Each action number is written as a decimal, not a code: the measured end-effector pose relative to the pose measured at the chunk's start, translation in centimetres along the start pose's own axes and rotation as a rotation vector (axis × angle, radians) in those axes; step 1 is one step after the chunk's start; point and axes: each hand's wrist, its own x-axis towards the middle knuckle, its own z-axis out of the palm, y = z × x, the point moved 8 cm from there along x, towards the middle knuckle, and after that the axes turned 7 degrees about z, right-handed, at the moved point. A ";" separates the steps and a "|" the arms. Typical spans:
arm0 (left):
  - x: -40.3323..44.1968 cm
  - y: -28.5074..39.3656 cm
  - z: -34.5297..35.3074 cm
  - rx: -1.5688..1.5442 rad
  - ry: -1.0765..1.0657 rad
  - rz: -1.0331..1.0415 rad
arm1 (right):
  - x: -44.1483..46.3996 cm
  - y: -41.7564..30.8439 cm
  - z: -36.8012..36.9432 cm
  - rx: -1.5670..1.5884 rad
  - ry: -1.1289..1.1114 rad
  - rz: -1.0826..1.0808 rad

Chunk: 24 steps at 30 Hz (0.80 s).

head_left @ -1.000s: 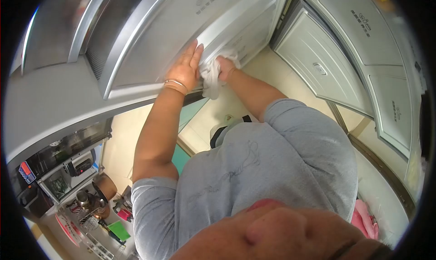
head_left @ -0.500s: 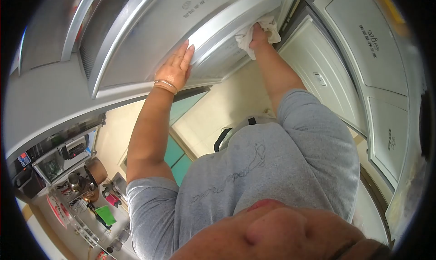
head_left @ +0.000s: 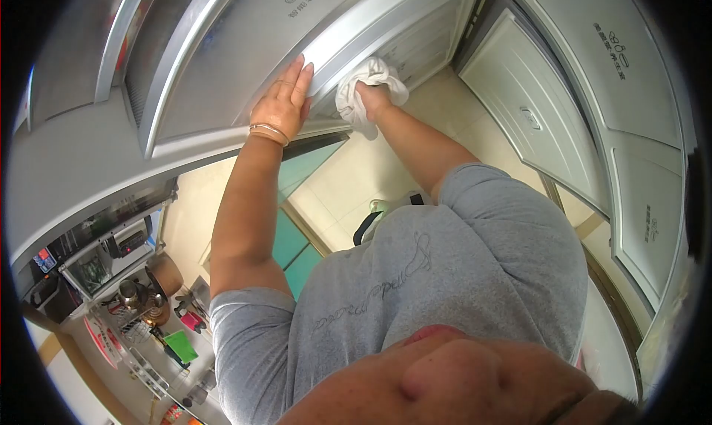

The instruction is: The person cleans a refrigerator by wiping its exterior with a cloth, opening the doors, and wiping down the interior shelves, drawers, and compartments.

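Note:
My left hand (head_left: 280, 106) lies flat with straight fingers on the edge of a translucent fridge drawer (head_left: 222, 84), and a silver bangle (head_left: 268, 133) circles its wrist. A crumpled white cloth (head_left: 382, 73) is bunched in my right hand (head_left: 373, 100), whose fingers are partly hidden by its folds. The cloth is against the front of a lower drawer (head_left: 423, 43), to the right of my left hand. Printed characters and small icons mark the drawer fronts.
An open fridge door with a pale inner panel (head_left: 530, 102) stands at the right, beside another door with printed panels (head_left: 604, 61). Tiled floor (head_left: 334, 195) lies below. At the lower left is a counter with a metal pot (head_left: 163, 273) and a green object (head_left: 180, 346).
My right hand has moved left with the cloth, closer to my left hand. My left hand stays on the drawer edge. The view has shifted slightly.

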 end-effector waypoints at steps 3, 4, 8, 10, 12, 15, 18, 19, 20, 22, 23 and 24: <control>-0.1 0.1 -0.1 -0.019 0.007 -0.008 | -1.0 -0.2 -0.3 -0.005 0.011 -0.146; -0.1 0.0 0.0 -0.032 0.008 -0.017 | -1.7 -0.4 -0.1 -0.005 0.015 -0.145; -0.2 0.0 -0.1 -0.040 0.033 -0.007 | -4.1 -4.2 2.3 -0.184 0.001 -0.246; -0.3 -0.1 0.0 -0.041 0.024 -0.013 | -4.5 -5.9 1.8 -0.185 0.101 -0.120; -0.2 -0.1 0.1 -0.043 0.013 -0.020 | -3.4 -7.2 0.8 -0.125 0.087 -0.141; -0.2 -0.2 0.1 -0.056 -0.008 -0.044 | 0.3 -9.8 -1.9 0.146 0.030 -0.342; 0.1 0.1 -0.4 -0.043 0.016 -0.019 | -0.3 -12.4 -3.7 0.133 0.125 -0.261; 0.1 0.1 -0.4 -0.047 0.007 -0.019 | -0.5 -12.3 -3.5 0.134 0.123 -0.259; 0.1 0.1 -0.4 -0.050 -0.004 -0.019 | -0.8 -12.0 -3.2 0.083 0.124 -0.240; 0.0 0.0 -0.4 -0.058 0.006 -0.012 | -0.9 -10.3 -2.7 0.031 0.123 -0.214; 0.0 0.1 -0.4 -0.067 0.022 -0.002 | -0.7 -8.5 -2.1 -0.179 0.140 -0.204; 0.0 0.1 -0.4 -0.068 0.019 -0.004 | -0.4 -6.8 -1.5 -0.390 0.155 -0.195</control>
